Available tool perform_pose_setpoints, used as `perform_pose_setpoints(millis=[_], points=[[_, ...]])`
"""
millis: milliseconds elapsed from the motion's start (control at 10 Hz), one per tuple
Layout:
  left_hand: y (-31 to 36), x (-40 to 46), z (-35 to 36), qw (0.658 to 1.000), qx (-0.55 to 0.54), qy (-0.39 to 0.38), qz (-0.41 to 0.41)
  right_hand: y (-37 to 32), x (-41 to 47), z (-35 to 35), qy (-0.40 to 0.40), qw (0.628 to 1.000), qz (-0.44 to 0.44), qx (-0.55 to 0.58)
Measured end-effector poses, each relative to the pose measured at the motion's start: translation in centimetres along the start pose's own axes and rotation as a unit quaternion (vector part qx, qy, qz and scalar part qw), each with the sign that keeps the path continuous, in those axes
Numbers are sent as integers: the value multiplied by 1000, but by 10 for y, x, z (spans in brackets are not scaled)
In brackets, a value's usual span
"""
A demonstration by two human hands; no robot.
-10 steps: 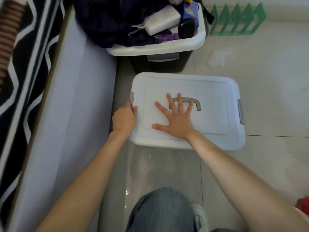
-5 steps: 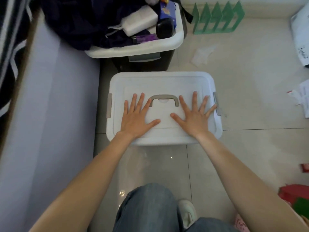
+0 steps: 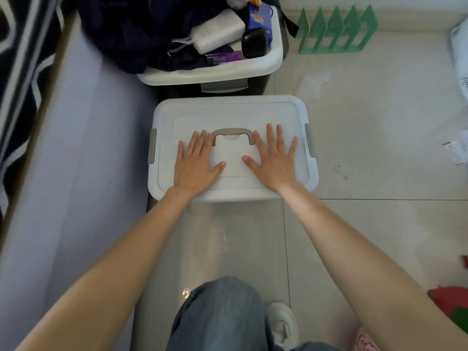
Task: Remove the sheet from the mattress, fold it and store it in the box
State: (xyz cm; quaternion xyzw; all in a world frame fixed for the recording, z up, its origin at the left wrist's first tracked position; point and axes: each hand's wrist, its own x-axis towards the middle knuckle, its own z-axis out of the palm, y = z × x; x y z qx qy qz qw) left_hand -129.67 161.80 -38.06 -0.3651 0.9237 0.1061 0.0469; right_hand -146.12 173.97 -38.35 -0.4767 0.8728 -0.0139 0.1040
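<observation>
A white plastic storage box (image 3: 228,107) stands on the tiled floor with its lid on and a grey handle (image 3: 232,134) folded flat at the lid's middle. My left hand (image 3: 196,164) lies flat on the lid, left of the handle, fingers spread. On the other side of the handle my right hand (image 3: 274,160) presses flat in the same way. Grey latches sit at the box's left and right ends. The sheet is not visible; the closed lid hides the inside. The bed's pale lilac side (image 3: 76,173) runs along the left.
Behind the box stands a second white-rimmed bin (image 3: 253,65) piled with dark cloth, a white pouch and small items. A green rack (image 3: 336,31) leans by the far wall. Papers lie at the right. My jeans-clad knee (image 3: 220,315) and a white shoe are below.
A second ago my left hand was at the box's left latch and only my right hand lay on the lid. Now both hands rest flat either side of the handle.
</observation>
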Motion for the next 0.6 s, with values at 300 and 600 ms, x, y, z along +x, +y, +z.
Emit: perform_pose_setpoints(millis=[300, 600], points=[[2, 1, 12, 1000, -17, -17, -13, -7, -1, 10, -37, 998, -50, -4], [20, -31, -36, 945, -290, 133, -68, -5, -31, -46, 188, 934, -31, 301]])
